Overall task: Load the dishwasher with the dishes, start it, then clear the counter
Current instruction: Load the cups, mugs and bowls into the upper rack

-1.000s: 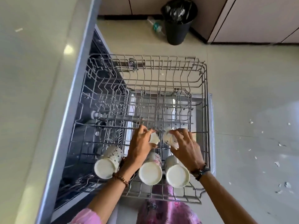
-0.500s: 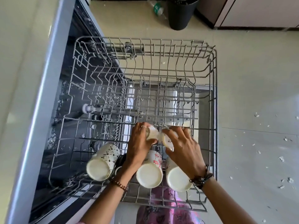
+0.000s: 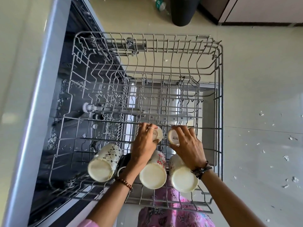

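Upper rack of the dishwasher, drawn out over the open door and seen from above. The left hand curls round a small cup and the right hand round a second small cup; both cups are tipped base-up, side by side in the rack's middle row, apparently so that they drain and seat between the wire tines. Three mugs lie inverted in the near row: a patterned mug at left, a floral mug at centre and a third mug at right, their pale bases facing the viewer. The far rows hold nothing visible. The pale surface runs along the left; a black bin stands on the floor beyond. Loading appears to be at an early stage.
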